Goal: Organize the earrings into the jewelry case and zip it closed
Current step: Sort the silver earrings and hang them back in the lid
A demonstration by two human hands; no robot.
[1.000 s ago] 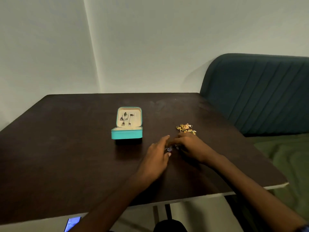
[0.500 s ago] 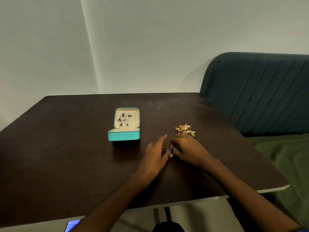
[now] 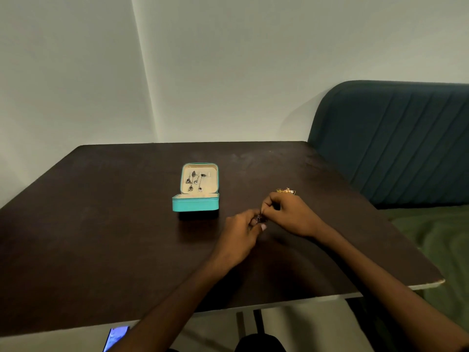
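A turquoise jewelry case (image 3: 195,204) stands open on the dark table (image 3: 101,237), its cream lid upright with several dark drop earrings (image 3: 195,181) pinned inside. To the right of the case, my left hand (image 3: 241,232) and my right hand (image 3: 291,214) meet just above the table, and both pinch a small dark earring (image 3: 259,218) between their fingertips. A small heap of gold earrings (image 3: 286,191) lies just behind my right hand, partly hidden by it.
A dark teal padded bench back (image 3: 396,138) rises at the table's right, with a green seat cushion (image 3: 436,240) below it. A lit phone screen (image 3: 116,337) shows under the table's near edge. White walls stand behind.
Both hands have lifted slightly off the table and drawn together around the small dark earring, with the fingers now curled. The case and the gold heap stay where they were.
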